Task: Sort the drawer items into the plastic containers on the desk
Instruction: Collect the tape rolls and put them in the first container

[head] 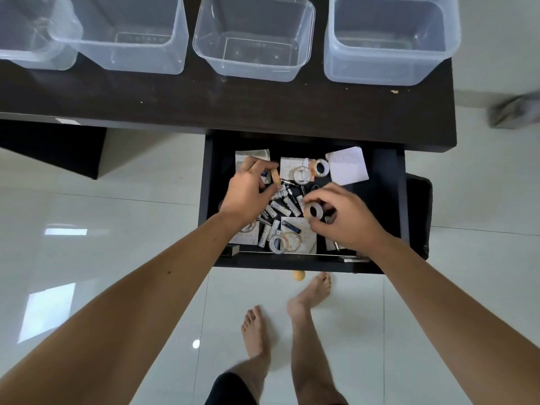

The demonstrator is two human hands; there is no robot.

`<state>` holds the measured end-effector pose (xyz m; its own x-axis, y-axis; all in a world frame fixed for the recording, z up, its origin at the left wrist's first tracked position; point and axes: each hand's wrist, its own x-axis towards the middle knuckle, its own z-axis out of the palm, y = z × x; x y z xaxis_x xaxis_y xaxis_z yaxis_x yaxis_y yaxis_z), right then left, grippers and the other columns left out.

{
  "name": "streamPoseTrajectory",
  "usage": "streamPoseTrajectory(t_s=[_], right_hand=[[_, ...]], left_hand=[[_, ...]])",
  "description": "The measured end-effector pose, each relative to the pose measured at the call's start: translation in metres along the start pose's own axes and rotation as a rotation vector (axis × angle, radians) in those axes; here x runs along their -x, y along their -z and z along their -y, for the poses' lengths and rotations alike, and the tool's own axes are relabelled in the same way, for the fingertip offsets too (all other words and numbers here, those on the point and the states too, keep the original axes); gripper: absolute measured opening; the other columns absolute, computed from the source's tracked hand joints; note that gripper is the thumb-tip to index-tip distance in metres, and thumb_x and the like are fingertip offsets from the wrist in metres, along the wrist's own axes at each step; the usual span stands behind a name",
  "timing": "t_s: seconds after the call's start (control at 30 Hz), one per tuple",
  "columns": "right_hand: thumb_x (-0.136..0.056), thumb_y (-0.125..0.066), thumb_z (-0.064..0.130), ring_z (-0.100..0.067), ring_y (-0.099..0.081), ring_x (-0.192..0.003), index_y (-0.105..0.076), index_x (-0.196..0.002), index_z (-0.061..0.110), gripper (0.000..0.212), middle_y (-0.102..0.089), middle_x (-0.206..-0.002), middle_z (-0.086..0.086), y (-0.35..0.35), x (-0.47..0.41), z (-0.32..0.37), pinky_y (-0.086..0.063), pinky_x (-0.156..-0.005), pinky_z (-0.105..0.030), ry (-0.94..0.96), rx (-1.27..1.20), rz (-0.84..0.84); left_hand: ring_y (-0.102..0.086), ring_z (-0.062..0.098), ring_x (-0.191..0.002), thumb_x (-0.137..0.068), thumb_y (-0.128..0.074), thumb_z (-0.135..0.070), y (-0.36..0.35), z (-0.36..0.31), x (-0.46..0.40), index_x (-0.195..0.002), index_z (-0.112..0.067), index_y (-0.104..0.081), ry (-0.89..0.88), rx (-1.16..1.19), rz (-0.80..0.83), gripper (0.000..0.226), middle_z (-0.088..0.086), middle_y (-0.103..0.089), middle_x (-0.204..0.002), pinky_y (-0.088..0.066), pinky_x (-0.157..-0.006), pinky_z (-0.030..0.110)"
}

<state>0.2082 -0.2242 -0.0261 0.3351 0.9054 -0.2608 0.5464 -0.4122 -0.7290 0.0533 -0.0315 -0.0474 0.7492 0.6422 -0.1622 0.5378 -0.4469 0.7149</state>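
The black drawer (388, 200) is pulled out under the dark desk (233, 103). It holds several batteries (282, 207), tape rolls (302, 173), and paper slips (347, 165). My left hand (248, 191) reaches into the drawer's left half and pinches a small tan piece (275, 177). My right hand (344, 214) grips a tan tape roll (313, 211) just above the batteries. On the desk stand several clear plastic containers: left (131, 36), middle (254, 39), right (391, 39), and a rounded one (35, 33) at far left. All look empty.
White tiled floor surrounds the desk. My bare feet (309, 296) stand under the drawer front, near a small tan knob (299, 276). A black bag or bin (419, 211) sits right of the drawer. A blurred grey object (514, 112) lies on the floor at far right.
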Motion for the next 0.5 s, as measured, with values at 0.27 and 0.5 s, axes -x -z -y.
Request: streamPoseTrajectory(t_s=[0.27,0.5], right_hand=[[-0.087,-0.078,0.012,-0.012,-0.066,-0.093,-0.073,-0.102,0.027,0.023,-0.058,-0.112,0.005,0.007,-0.036,0.007,-0.058,-0.085,-0.037,-0.023,-0.069,-0.213],[-0.095,-0.076,0.017,-0.021,-0.06,-0.102,-0.065,-0.137,0.029,0.046,-0.05,-0.117,0.002,0.002,-0.065,0.008,-0.049,-0.084,-0.033,-0.038,0.173,-0.132]], left_hand=[[-0.067,0.009,-0.09,-0.094,-0.079,-0.024,0.005,0.0,0.016,-0.118,-0.02,-0.06,0.071,0.232,0.008,0.032,-0.008,-0.066,-0.106,-0.061,-0.082,0.027],[-0.07,0.012,-0.105,-0.081,-0.088,-0.01,0.01,0.005,0.014,-0.12,-0.025,-0.062,0.045,0.29,0.038,0.049,-0.003,-0.064,-0.119,-0.061,-0.093,0.03]])
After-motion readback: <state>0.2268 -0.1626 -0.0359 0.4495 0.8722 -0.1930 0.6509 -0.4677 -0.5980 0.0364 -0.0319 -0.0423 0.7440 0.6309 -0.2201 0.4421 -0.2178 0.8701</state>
